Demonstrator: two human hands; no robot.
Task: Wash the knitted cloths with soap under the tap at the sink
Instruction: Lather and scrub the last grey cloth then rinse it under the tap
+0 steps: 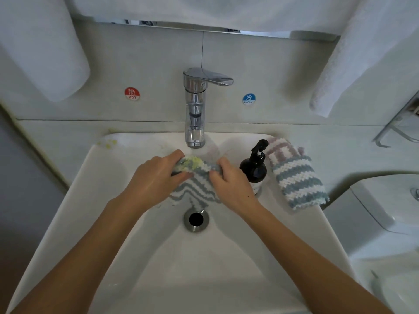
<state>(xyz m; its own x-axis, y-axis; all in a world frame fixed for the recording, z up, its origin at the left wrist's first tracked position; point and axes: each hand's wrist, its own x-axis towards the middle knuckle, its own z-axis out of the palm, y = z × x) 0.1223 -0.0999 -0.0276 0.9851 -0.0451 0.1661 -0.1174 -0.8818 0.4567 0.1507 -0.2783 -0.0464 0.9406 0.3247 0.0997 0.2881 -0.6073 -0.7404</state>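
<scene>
A grey-and-white striped knitted cloth (pixel 194 186) hangs over the white sink (pixel 108 177), just below the chrome tap (pixel 195 109). Yellow-green smears show on its upper fold. My left hand (pixel 156 175) grips the cloth's left end and my right hand (pixel 229 180) grips its right end. A second striped knitted cloth (pixel 297 175) lies folded on the sink's right rim, with a pink-striped cloth (pixel 283 148) partly under it. A black soap pump bottle (pixel 255 166) stands between my right hand and those cloths. Whether water is running is unclear.
The drain (pixel 196 219) lies below the cloth. Yellow-green specks (pixel 108 143) mark the sink's back left corner. White towels (pixel 353 71) hang above on both sides. Hot and cold stickers flank the tap. A toilet cistern (pixel 385 200) stands at right.
</scene>
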